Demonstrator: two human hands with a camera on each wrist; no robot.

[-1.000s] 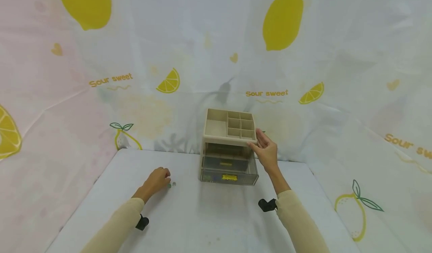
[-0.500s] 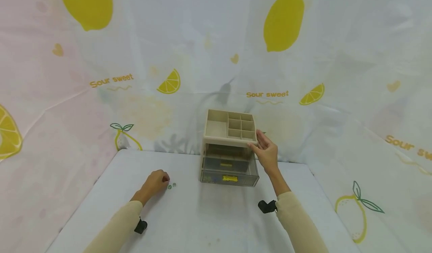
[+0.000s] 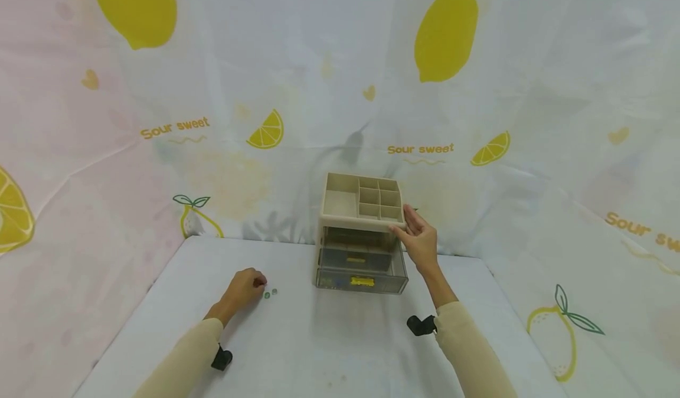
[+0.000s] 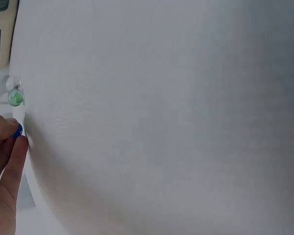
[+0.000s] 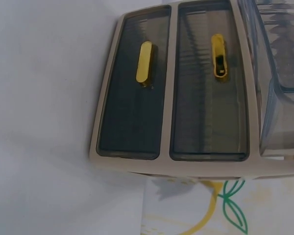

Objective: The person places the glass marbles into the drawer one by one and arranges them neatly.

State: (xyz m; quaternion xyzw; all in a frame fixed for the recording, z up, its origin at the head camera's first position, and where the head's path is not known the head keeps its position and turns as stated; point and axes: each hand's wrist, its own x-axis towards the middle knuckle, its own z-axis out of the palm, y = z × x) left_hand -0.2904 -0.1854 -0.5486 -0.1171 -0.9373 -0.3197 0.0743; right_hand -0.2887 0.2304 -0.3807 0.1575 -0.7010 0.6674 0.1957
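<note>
My left hand [image 3: 245, 287] is low over the white table, left of two small glass marbles. In the left wrist view its thumb and fingertips pinch a blue marble [image 4: 18, 130], mostly covered by them. A green marble [image 4: 15, 97] and a clear marble [image 4: 11, 82] lie just beyond the fingertips. My right hand [image 3: 421, 241] holds the top right corner of a beige drawer organizer [image 3: 363, 224], thumb at the front edge and fingers along the side. The organizer's lowest drawer [image 3: 340, 279], see-through with a yellow handle, is pulled out. The right wrist view does not show the hand.
The organizer's top has one large compartment [image 3: 341, 203] and several small ones. In the right wrist view two dark drawers [image 5: 132, 117] are closed beside the pulled-out one. A lemon-print cloth [image 3: 297, 91] hangs behind the table [image 3: 319, 351].
My left hand has drawn slightly left and back from the green and clear marbles, leaving both in fuller view. The right hand and the organizer have stayed in place.
</note>
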